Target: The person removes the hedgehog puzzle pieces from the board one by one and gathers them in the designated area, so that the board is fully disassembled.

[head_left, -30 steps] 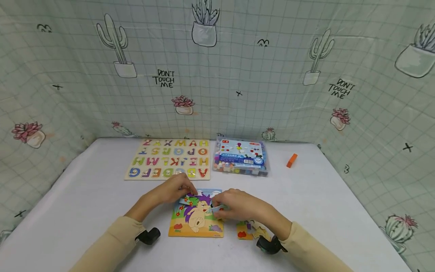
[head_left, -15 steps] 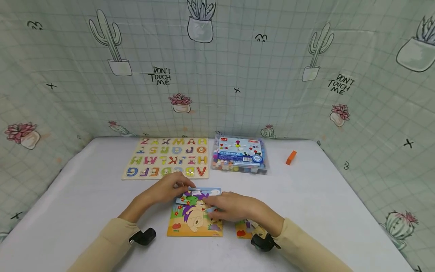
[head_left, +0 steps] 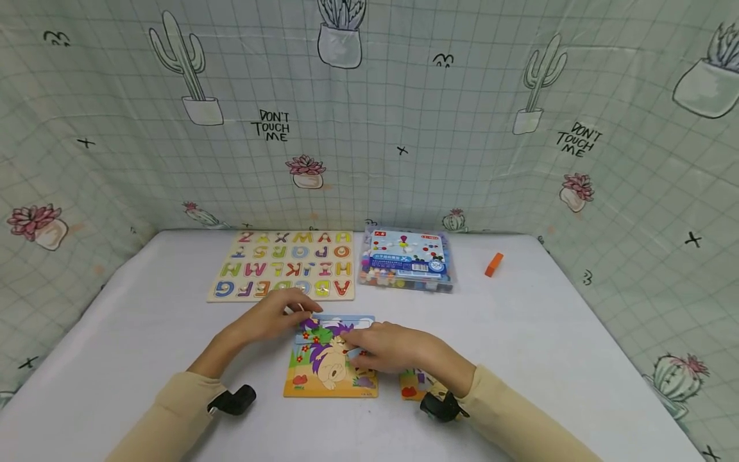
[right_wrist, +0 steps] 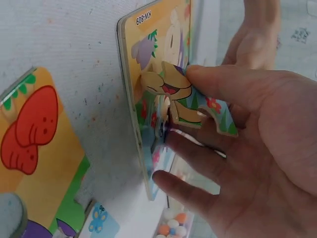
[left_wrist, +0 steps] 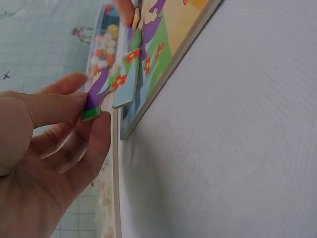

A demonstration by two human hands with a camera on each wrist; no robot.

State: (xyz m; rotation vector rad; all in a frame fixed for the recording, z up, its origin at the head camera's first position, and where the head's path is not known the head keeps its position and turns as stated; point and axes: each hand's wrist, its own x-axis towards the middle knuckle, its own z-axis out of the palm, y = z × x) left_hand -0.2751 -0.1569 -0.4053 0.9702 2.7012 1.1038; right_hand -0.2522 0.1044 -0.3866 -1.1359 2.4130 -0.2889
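My left hand (head_left: 280, 313) is at the upper left corner of a hedgehog jigsaw board (head_left: 329, 390). In the left wrist view, its thumb and fingers pinch a purple and green puzzle piece (left_wrist: 94, 101). A blue piece with red flowers (left_wrist: 126, 84) lies tilted beside it, over the board's edge. My right hand (head_left: 392, 346) is over the board's right side. In the right wrist view it grips a puzzle piece (right_wrist: 218, 110) with a red flower, by thumb and fingers; a piece with part of a smiling mouth (right_wrist: 171, 89) sits against it. Whether these two are joined I cannot tell.
Loose puzzle pieces (head_left: 411, 388) lie right of the board, partly under my right forearm. Behind stand a wooden alphabet board (head_left: 277, 277) and a clear box of coloured beads (head_left: 407, 260). An orange block (head_left: 494, 264) lies at the back right.
My left hand has drawn left, to the board's upper left corner, with its piece. My right hand has shifted a little left over the board. The view has tilted slightly.
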